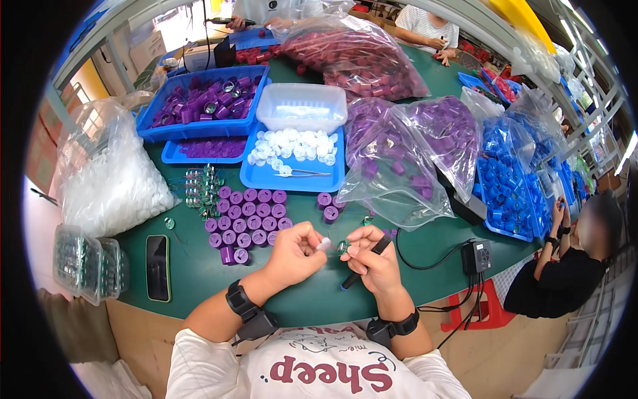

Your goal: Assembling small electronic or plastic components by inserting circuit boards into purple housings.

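Observation:
My left hand (296, 253) is closed, pinching a small translucent white piece (323, 244) between thumb and fingertips. Facing it, my right hand (373, 258) pinches a small round green circuit board (343, 247) with thin wires. A black pen-like tool (381, 244) lies tucked across the same hand, its blue-tipped end (345, 286) pointing down toward the table. The two hands are close together but apart. Just left of them stand rows of purple round caps (250, 209), with a few more purple caps (330, 214) beyond my fingers.
Wired circuit boards (203, 188) lie beside the caps, near a phone (158, 268). Farther back are a blue tray of white discs with tweezers (302, 173), a bin of purple parts (199, 106) and bags of purple parts (438, 133). A black cable (425, 267) runs rightward. Other people work nearby.

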